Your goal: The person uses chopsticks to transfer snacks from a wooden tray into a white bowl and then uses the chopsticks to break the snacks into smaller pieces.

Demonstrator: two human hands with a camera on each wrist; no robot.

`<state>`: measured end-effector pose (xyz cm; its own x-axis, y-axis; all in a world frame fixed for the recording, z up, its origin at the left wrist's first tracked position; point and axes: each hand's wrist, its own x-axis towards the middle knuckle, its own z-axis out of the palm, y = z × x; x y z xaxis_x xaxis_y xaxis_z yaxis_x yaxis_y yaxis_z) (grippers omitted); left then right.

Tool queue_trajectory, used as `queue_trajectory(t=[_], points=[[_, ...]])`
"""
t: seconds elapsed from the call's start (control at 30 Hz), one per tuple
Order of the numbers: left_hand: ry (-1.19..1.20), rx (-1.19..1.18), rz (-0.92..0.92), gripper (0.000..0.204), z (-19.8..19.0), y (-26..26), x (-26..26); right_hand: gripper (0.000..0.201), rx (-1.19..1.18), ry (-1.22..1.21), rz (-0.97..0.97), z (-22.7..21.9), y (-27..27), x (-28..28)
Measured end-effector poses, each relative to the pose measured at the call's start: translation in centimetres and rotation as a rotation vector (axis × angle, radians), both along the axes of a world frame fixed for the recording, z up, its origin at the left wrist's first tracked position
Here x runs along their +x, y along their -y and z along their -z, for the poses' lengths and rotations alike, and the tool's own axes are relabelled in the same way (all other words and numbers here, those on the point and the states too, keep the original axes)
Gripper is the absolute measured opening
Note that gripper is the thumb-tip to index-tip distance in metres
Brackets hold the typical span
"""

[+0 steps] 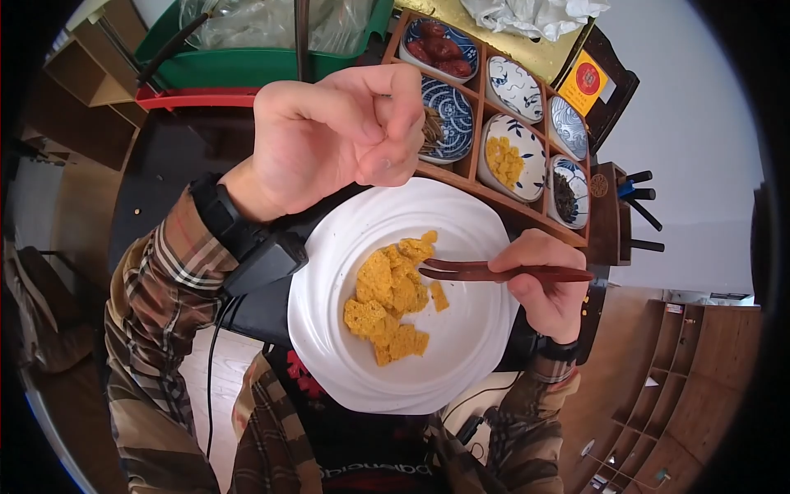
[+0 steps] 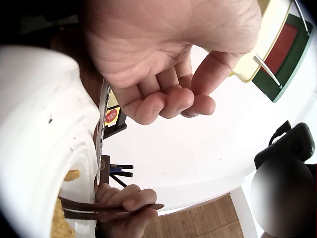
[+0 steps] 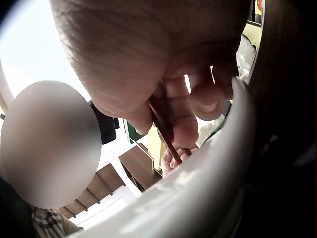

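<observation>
My right hand (image 1: 553, 306) grips a pair of reddish-brown wooden tongs (image 1: 465, 270), which reach left over a white wide-rimmed dish (image 1: 473, 346). Their tips lie close beside crumbly yellow chunks (image 1: 378, 284) heaped on the dish's left half. A small separate yellow piece (image 1: 439, 296) sits just below the tips. Raised above the dish's upper left edge is my left hand (image 1: 329, 136), palm turned up and fingers loosely curled. In the left wrist view nothing shows between its fingers (image 2: 177, 101) and thumb. The right wrist view shows the tongs (image 3: 166, 131) running between thumb and fingers.
Beyond the dish stands a wooden divided box (image 1: 477, 107) with patterned bowls, holding red dates (image 1: 440, 53), yellow bits (image 1: 504, 160) and dark dried leaves (image 1: 564, 198). A green bin (image 1: 255, 70) with plastic bags is at the back left. A wooden holder (image 1: 607, 214) with black-handled tools stands right.
</observation>
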<state>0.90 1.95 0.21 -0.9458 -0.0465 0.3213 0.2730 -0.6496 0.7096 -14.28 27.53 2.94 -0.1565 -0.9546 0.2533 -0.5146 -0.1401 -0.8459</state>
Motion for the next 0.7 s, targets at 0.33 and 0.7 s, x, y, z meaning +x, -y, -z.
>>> queue_trajectory(t=[0.33, 0.7], points=[[-0.008, -0.004, -0.012, 0.005, 0.0, 0.0, -0.1, 0.016, 0.022, -0.032, 0.014, -0.2, 0.1, -0.1], [-0.016, 0.0, -0.003, 0.004, 0.0, 0.1, 0.0, 0.012, -0.072, 0.062, 0.044, 0.0, -0.7, -0.5]])
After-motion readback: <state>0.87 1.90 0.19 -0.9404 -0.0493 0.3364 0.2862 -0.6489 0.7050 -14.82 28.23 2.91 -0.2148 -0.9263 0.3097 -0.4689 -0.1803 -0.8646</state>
